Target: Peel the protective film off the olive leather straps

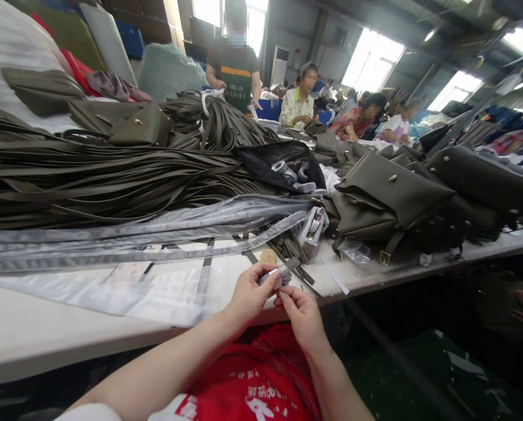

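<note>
My left hand (255, 289) is closed on a small grey-white bundle (284, 275), held over the table's front edge. It looks like a coil or a stack of thin strips; its exact kind is too small to tell. My right hand (303, 310) is just below and to the right, thumb and fingertips pinched together at the bundle's lower end. What those fingertips grip is hidden. A short dark olive strap end (293, 263) shows right behind the bundle. A small round tan thing (268, 256) lies on the table beyond my left fingers.
Long olive straps (112, 175) are heaped at left, with grey plastic-wrapped strips (125, 234) before them. A black bag (283, 166) holds several pale rolls. Olive handbags (388, 193) are piled at right on the white table (20, 336). Several people work farther back.
</note>
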Demonstrator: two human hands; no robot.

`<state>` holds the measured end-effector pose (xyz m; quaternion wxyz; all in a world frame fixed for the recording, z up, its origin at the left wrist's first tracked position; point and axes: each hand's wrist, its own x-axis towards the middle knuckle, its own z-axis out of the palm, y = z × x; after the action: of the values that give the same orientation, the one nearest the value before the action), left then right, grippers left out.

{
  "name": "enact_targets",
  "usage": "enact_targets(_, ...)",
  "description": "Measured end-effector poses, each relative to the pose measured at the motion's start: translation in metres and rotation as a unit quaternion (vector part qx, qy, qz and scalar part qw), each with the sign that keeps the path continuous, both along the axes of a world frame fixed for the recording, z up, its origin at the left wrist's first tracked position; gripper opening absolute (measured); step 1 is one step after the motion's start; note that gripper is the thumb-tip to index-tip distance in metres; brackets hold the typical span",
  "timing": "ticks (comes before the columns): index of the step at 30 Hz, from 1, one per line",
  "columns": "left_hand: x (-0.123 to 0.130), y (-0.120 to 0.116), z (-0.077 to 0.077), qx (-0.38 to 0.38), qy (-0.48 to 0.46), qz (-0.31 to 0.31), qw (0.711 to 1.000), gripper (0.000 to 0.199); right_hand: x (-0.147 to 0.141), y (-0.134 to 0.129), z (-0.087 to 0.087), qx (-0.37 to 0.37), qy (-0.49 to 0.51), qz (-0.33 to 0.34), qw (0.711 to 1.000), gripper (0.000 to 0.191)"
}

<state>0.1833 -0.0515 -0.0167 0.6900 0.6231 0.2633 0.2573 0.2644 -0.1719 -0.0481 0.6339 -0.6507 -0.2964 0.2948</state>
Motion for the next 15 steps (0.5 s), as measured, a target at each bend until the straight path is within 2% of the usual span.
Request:
enact_targets(5,-0.003,-0.008,0.010,0.088,-0.009,-0.012,0.996,0.031,-0.001,0.006,0.002,0.033,0.018,-0.025,0.999,0.031)
enact_targets(11,-0.011,-0.021,0.004,0.210,-0.055,-0.032,0.976,0.026,0.001,0.017,-0.007,0.064,0.007,-0.095,0.993,0.034)
enact_targets(13,-0.013,-0.020,0.001,0.240,-0.067,-0.014,0.968,0.027,0.000,0.019,-0.015,0.098,0.000,-0.071,0.993,0.031)
enact_targets(15,-0.016,-0.015,-0.003,0.262,-0.060,0.011,0.963,0.030,-0.001,0.022,-0.019,0.148,-0.016,-0.006,0.989,0.038)
